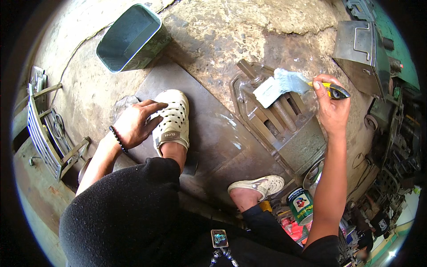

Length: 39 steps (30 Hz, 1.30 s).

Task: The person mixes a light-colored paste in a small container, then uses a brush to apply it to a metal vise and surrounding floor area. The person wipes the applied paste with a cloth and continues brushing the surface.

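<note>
My right hand [331, 104] is closed round the yellow and black handle of a paintbrush [293, 82], whose head is coated in pale blue. The brush head is over a heavy metal vise [280, 115] with a threaded screw. A pale, flat-faced piece [267, 92] lies by the brush tip over the vise; whether it belongs to the brush or to the vise I cannot tell. My left hand [135, 121], a dark beaded bracelet at its wrist, has its fingers stretched out over the side of a cream clog [171, 113] on my foot. It holds nothing.
A dark green open bin [153, 49] stands on the stained concrete floor beyond the metal plate [209, 133]. A metal rack [44, 133] is at left. At right are a grey metal box with a handle [356, 46] and a green paint can [300, 207] among clutter.
</note>
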Available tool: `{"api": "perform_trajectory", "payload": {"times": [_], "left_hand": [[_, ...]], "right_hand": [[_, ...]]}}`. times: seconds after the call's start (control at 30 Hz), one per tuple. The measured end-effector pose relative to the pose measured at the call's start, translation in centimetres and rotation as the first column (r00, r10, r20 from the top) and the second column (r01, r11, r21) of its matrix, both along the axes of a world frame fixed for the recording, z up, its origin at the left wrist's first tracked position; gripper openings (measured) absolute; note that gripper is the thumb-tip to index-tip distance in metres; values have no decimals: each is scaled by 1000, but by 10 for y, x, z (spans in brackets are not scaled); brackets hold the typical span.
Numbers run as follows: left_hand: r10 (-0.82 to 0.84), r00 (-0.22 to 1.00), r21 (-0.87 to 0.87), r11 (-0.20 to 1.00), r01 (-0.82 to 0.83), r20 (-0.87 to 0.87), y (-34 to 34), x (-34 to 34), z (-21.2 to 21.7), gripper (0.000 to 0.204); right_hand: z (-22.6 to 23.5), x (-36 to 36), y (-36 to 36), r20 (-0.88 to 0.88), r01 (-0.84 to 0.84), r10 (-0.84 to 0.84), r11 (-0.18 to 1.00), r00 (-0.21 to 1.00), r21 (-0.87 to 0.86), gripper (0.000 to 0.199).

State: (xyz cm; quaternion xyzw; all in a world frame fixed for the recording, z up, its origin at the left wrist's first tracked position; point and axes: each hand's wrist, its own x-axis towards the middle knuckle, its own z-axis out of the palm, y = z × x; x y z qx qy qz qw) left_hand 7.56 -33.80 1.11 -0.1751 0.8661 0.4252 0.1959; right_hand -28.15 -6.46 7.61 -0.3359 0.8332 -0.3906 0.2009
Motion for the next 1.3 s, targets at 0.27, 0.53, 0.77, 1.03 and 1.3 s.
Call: {"api": "perform_trajectory", "payload": {"times": [0.27, 0.53, 0.77, 1.03, 1.3], "left_hand": [[2, 1000, 7, 1000, -2, 12, 0, 0, 1, 36], [-11, 1000, 2, 1000, 11, 5, 0, 2, 0, 35], [-7, 1000, -1, 1000, 7, -15, 1, 3, -1, 34], [6, 998, 19, 1000, -5, -61, 2, 3, -2, 35], [8, 998, 8, 1000, -8, -66, 1, 1, -1, 35]], "right_hand": [[10, 43, -2, -563, -432, 492, 867, 664, 248, 19], [16, 128, 9, -385, -511, 536, 842, 751, 176, 23], [26, 92, 7, -565, -313, 320, 943, 761, 114, 26], [1, 112, 5, -545, -420, 502, 864, 672, 278, 21], [11, 142, 17, -359, -360, 378, 925, 853, 120, 24]]}}
